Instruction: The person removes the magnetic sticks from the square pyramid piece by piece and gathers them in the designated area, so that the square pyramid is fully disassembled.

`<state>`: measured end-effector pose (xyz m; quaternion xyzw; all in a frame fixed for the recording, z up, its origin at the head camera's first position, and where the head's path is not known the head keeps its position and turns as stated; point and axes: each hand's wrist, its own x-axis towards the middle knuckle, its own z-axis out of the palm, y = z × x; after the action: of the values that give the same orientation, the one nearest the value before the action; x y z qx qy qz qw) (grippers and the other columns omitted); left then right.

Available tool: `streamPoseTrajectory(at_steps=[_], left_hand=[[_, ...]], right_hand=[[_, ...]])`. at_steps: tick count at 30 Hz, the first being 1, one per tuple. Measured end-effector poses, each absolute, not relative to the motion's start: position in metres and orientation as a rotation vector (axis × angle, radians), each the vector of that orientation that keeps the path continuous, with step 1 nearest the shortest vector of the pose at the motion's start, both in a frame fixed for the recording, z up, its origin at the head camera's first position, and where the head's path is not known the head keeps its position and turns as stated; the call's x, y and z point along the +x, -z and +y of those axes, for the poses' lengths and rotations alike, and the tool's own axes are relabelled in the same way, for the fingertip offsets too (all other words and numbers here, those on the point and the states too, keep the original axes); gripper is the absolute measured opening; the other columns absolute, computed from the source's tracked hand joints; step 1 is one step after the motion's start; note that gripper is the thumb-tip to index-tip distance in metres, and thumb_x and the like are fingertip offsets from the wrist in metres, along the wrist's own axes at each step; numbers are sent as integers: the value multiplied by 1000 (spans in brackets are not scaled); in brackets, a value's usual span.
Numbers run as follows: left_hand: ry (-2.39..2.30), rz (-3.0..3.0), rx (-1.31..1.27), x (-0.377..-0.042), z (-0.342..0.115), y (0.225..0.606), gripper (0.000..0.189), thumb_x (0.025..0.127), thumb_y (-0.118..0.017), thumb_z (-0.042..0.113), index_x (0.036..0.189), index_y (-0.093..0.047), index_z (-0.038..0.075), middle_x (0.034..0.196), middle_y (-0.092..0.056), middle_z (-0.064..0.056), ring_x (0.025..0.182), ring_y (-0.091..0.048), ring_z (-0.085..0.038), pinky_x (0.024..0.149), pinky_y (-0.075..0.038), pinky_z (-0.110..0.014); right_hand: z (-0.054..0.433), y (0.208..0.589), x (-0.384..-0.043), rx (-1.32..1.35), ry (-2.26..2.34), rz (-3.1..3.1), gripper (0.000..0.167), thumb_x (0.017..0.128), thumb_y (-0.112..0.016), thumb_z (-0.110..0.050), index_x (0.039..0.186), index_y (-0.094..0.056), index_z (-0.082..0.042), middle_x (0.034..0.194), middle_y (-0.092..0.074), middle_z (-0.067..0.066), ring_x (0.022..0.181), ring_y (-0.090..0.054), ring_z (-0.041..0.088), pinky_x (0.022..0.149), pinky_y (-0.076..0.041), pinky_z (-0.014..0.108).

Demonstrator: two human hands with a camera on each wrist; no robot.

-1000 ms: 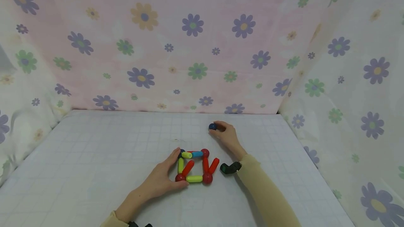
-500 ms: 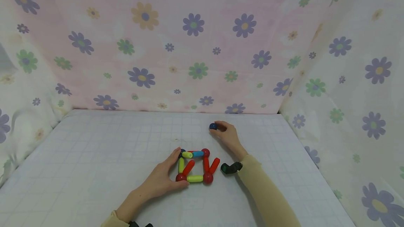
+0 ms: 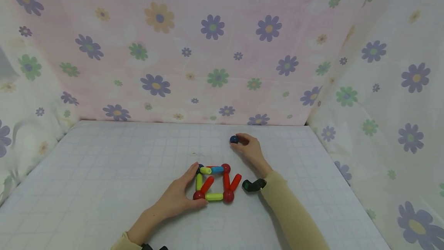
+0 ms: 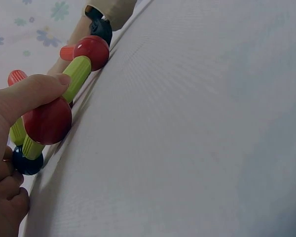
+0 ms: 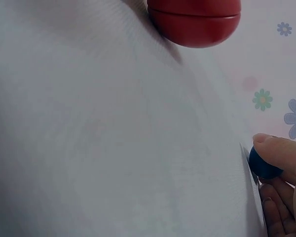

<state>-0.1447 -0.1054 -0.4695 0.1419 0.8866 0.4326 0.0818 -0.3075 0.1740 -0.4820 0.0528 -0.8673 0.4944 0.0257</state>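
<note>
Head view: my right hand [image 3: 250,150] pinches the dark-blue ball [image 3: 234,139] between thumb and fingers, while the ball-and-rod frame [image 3: 214,196] lies nearer me and leftward of those fingertips, its left side gripped by my left hand [image 3: 178,198], the closer one.

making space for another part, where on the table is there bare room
Bare tabletop lies left of the left hand, back to the flowered cloth, and right of the right sleeve. The middle is crowded: left hand holding the rod-and-ball frame, right hand pinching a blue ball farther back.
</note>
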Motion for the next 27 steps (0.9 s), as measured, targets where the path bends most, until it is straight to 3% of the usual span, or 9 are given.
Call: streamPoseTrajectory(at_steps=[11, 27], left_hand=[[-1305, 2639, 434, -144, -105, 473, 108, 75, -83, 54, 160, -25, 19, 165, -24, 3, 152, -26, -24, 117, -32, -55], [-1301, 2637, 436, -145, -106, 470, 108, 75, -82, 53, 160, -24, 19, 165, -24, 2, 152, -26, -25, 117, -31, -56]], right_hand=[[183, 473, -284, 100, -1617, -2609, 56, 88, -77, -26, 138, -57, -12, 139, -59, 7, 132, -49, 28, 115, -39, 47], [191, 444, -209, 380, -1664, -2656, 43, 89, -76, -32, 129, -65, -19, 131, -65, 6, 124, -56, 26, 108, -45, 53]])
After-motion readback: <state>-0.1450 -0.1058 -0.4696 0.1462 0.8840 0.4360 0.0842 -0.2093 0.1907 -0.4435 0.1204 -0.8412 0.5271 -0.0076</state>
